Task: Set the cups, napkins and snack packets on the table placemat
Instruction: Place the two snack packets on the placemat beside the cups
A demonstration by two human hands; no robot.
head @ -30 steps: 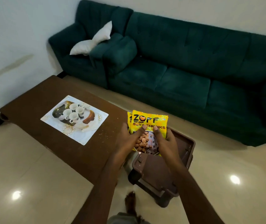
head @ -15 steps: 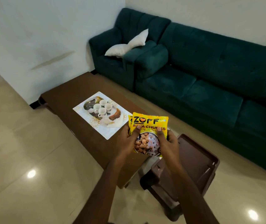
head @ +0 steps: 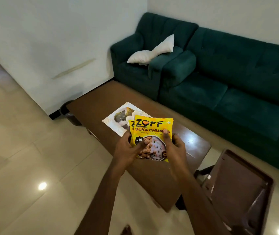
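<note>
I hold a stack of yellow soya chunks snack packets (head: 153,128) upright over the brown coffee table (head: 101,97). My left hand (head: 126,148) grips the packets' lower left side, and my right hand (head: 175,148) grips the lower right side. Behind the packets lies the white patterned placemat (head: 113,118). White cups (head: 129,118) stand on it, mostly hidden by the packets. The napkins are hidden from view.
A dark green sofa (head: 228,78) with a white pillow (head: 150,51) runs along the far side of the table. A brown plastic stool (head: 240,189) stands at lower right. A dark bin (head: 69,112) sits at the table's far end. Glossy tiled floor lies to the left.
The view has swung left and closer to the table. The packets, still in both hands, have moved from above the stool to over the table, in front of the placemat.
</note>
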